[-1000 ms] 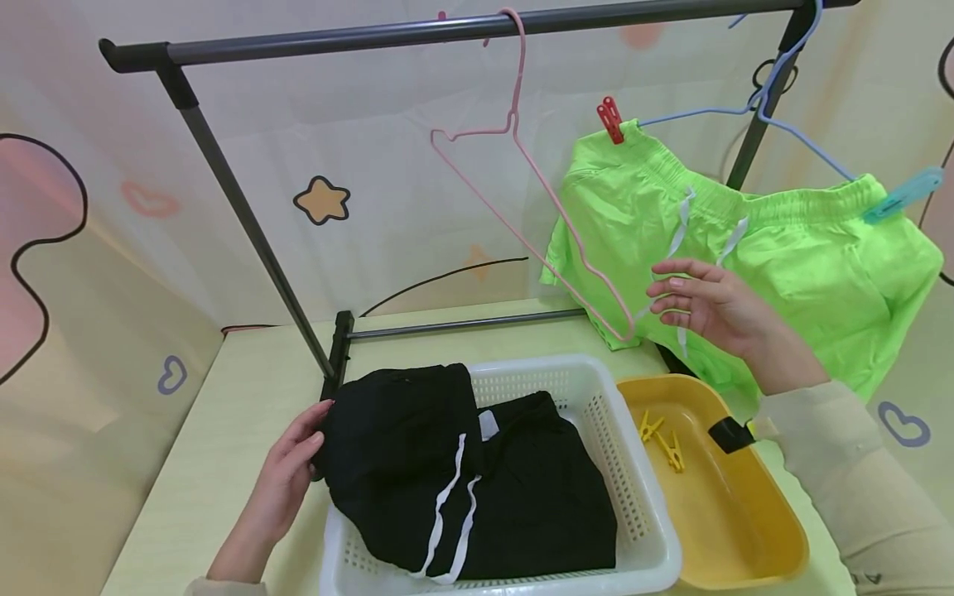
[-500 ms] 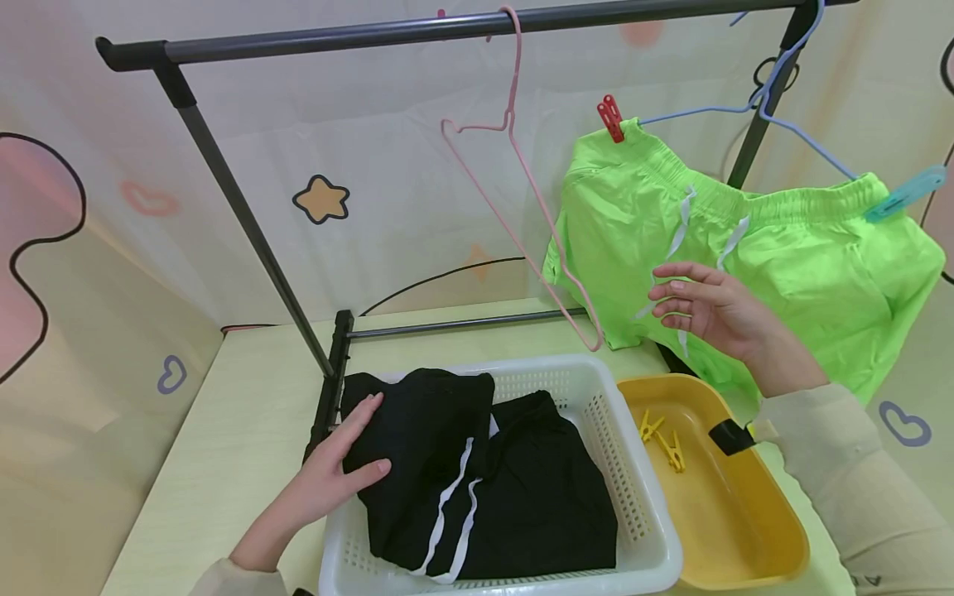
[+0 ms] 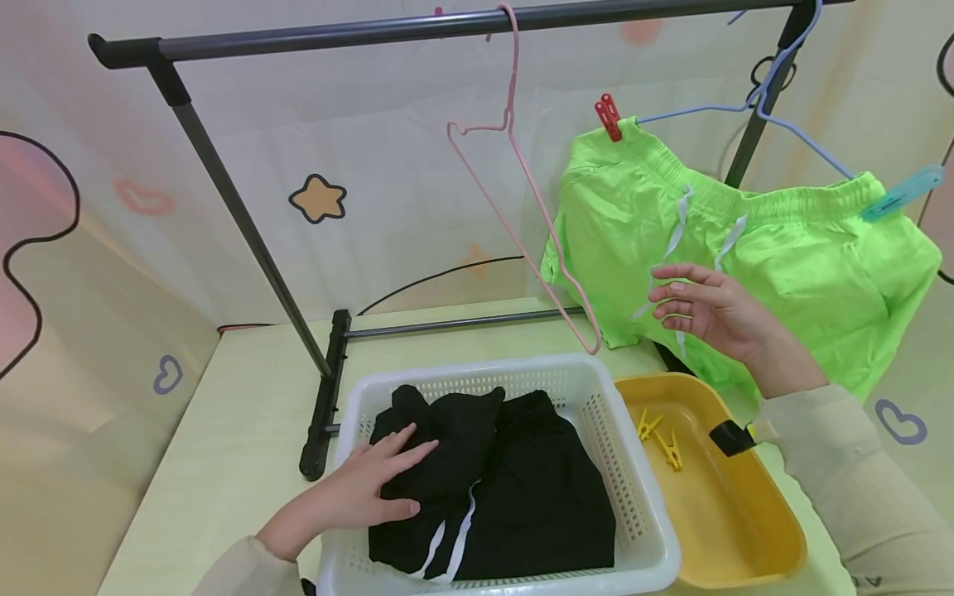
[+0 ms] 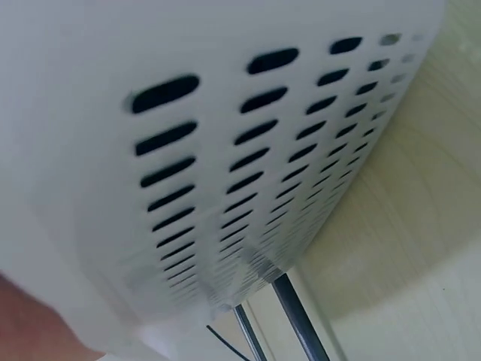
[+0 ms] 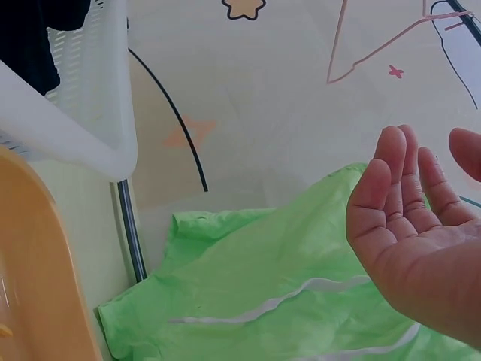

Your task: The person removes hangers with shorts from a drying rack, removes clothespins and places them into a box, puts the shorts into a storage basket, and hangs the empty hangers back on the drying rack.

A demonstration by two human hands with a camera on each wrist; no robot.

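Black shorts (image 3: 551, 497) with white drawstrings lie bunched in a white perforated basket (image 3: 633, 472). My left hand (image 3: 365, 484) rests on their left part with its fingers spread; in the left wrist view the basket's outer wall (image 4: 248, 150) hides most of that hand. My right hand (image 3: 708, 310) hovers in front of bright green shorts (image 3: 805, 257), its fingers loosely bent and holding nothing. These shorts hang from a blue hanger (image 3: 693, 112), fixed by a red clothespin (image 3: 608, 117) and a teal clothespin (image 3: 903, 193). A bare pink hanger (image 3: 522, 165) hangs left of them.
A dark metal rack bar (image 3: 335, 35) crosses the top of the head view, with a slanted post (image 3: 231, 199) at left. Right of the basket stands a yellow tub (image 3: 730, 530) holding yellow clothespins (image 3: 671, 451). A pale tabletop (image 3: 194, 463) lies underneath.
My left hand has moved right, from the edge of the black shorts onto them, and their left part is now pushed inside the basket. The pink hanger has swung slightly. My right hand stays put.
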